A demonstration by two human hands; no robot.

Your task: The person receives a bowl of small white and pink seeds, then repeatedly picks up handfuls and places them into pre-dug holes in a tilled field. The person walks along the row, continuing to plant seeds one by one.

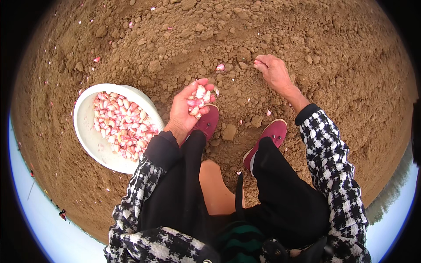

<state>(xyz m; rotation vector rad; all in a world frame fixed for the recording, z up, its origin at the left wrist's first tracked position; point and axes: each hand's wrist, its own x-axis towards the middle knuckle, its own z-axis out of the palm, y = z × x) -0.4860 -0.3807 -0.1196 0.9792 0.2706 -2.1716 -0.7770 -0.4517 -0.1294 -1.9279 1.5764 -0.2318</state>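
My left hand (187, 105) is palm up, its fingers curled around several garlic cloves (200, 92) with white and pink skins. It is beside a white plastic tub (95, 88), which leans on the soil at the left and holds many more cloves (126, 123). Farther right and forward, my right hand (271, 72) is low over the loose brown soil, thumb and fingertips pinched together. Something pink shows at those fingertips, probably a clove, though most of it is hidden. A single pink clove (220, 67) lies on the soil between the two hands.
Crumbly soil with clods (243, 54) spreads all around, dotted with clove skins. My maroon shoes (278, 131) are planted below the hands. An orange-brown object (213, 187) stands between my legs. Small distant people (62, 214) appear at the lower left horizon.
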